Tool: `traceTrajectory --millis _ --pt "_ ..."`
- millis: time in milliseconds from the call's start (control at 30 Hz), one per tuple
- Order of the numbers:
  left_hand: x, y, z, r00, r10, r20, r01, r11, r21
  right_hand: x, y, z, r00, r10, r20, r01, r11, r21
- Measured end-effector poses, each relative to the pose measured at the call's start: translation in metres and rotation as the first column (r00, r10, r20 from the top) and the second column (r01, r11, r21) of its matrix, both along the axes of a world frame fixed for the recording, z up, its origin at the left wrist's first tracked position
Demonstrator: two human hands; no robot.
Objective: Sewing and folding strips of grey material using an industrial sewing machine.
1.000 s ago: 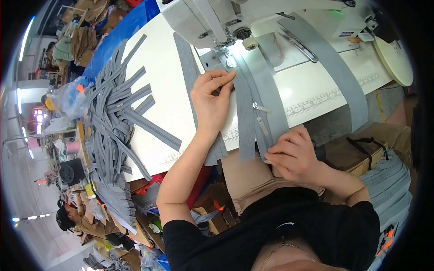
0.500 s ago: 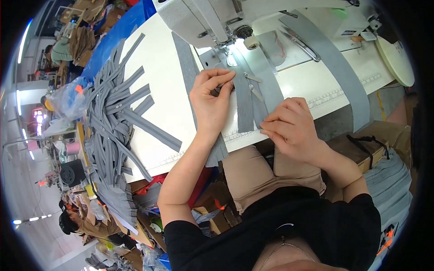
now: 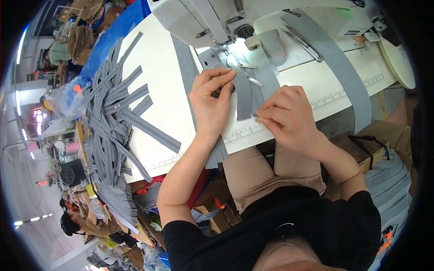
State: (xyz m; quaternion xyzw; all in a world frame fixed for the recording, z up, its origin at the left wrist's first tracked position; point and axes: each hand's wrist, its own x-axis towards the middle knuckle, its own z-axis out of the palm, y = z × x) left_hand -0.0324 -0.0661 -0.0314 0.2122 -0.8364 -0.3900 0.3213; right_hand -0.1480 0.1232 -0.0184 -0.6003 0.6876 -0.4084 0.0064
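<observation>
A grey zipper [image 3: 244,97] with two metal pulls [image 3: 254,80] lies over grey fabric [image 3: 270,81] and runs under the lit needle area of a white sewing machine [image 3: 203,22]. My left hand [image 3: 212,99] is closed in a pinch at the zipper's left edge, just in front of the needle area. At the near end, my right hand [image 3: 289,115] pinches the zipper between thumb and fingers. The exact grip of the left fingertips is partly hidden.
A heap of grey zippers [image 3: 108,113] lies on the table's left. Metal snips [image 3: 303,43] rest behind my right hand. A long grey strip [image 3: 343,77] hangs over the front edge at right. Ruler markings [image 3: 246,133] run along the near edge. A person [image 3: 86,221] sits far left.
The zipper and its pulls have slid away from me toward the needle. My right hand has moved along with the near end, while my left hand stays nearly in place.
</observation>
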Motion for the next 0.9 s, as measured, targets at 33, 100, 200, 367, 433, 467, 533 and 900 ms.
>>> traceTrajectory --millis 33,100,200,367,433,467,533,900 --pt "-0.001 0.001 0.001 1.000 0.004 0.004 -0.004 1.000 0.025 -0.002 -0.003 0.001 1.000 -0.007 -0.007 0.007 1.000 0.017" --pt "-0.003 0.003 0.001 1.000 0.009 0.009 -0.009 0.999 0.050 -0.005 -0.010 0.002 1.000 -0.011 -0.011 0.011 1.000 0.002" --pt "-0.005 0.003 0.000 0.999 0.025 0.020 -0.022 0.990 -0.140 -0.011 -0.017 0.000 1.000 -0.025 -0.018 0.025 1.000 -0.007" --pt "0.000 0.003 0.001 1.000 0.019 0.018 -0.019 1.000 -0.012 -0.011 -0.021 -0.005 0.999 -0.033 -0.007 0.033 0.999 -0.019" --pt "0.001 0.002 0.001 1.000 0.017 0.019 -0.017 1.000 -0.027 -0.010 -0.020 -0.005 0.999 -0.044 -0.024 0.043 0.998 -0.039" --pt "0.000 0.001 0.001 1.000 0.012 0.019 -0.011 0.999 -0.040 -0.010 -0.021 -0.005 0.999 -0.044 -0.024 0.044 0.998 -0.037" --pt "-0.002 0.004 0.001 1.000 0.027 0.011 -0.027 1.000 0.002 -0.011 -0.022 -0.005 0.998 -0.055 -0.028 0.054 0.998 -0.040" --pt "-0.002 0.007 0.002 0.999 0.046 -0.026 -0.043 0.992 0.116 -0.010 -0.026 -0.006 0.987 -0.100 -0.124 0.094 0.994 -0.054"
